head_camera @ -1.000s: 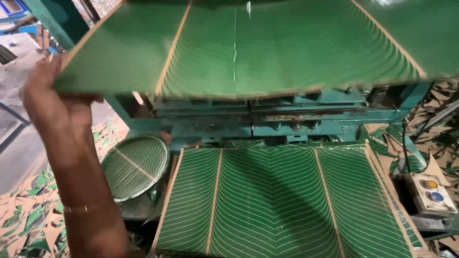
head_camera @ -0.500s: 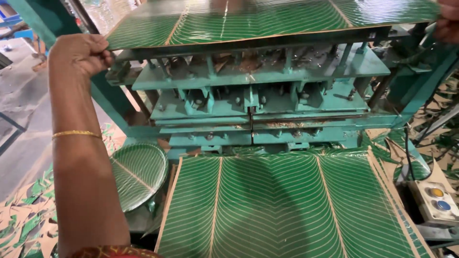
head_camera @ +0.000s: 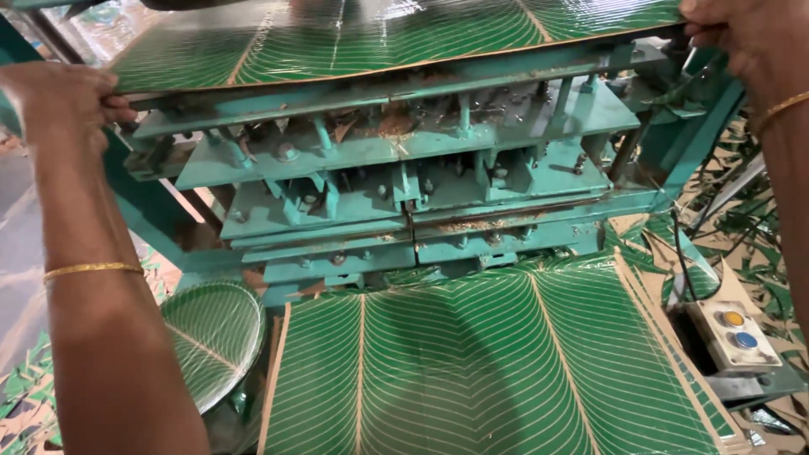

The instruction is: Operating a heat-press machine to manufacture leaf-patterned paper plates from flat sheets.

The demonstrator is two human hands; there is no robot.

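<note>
- Already, the green leaf-print sheet (head_camera: 379, 38) lies across the top of the frame on the teal press (head_camera: 404, 202).
- Left hand (head_camera: 59, 97) and right hand (head_camera: 746, 38) grip its ends, fingers curled; neither has let go.
- A stack of sheets (head_camera: 489, 371) waits at lower centre.

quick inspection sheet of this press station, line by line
surface: teal press machine with dust and scraps on its ledges; a stack of green leaf-print sheets lies in front of it.
job's things: upper leaf-print sheet lies flat on top of the press, gripped at both ends.
clutter: round stack of pressed leaf-print plates at lower left; green offcuts on the floor at right.
hands: left hand grips the upper sheet's left edge; right hand grips its right corner; a gold bangle on each wrist.
cables: black cable runs down beside the button box.
surroundings: littered floor at left.
</note>
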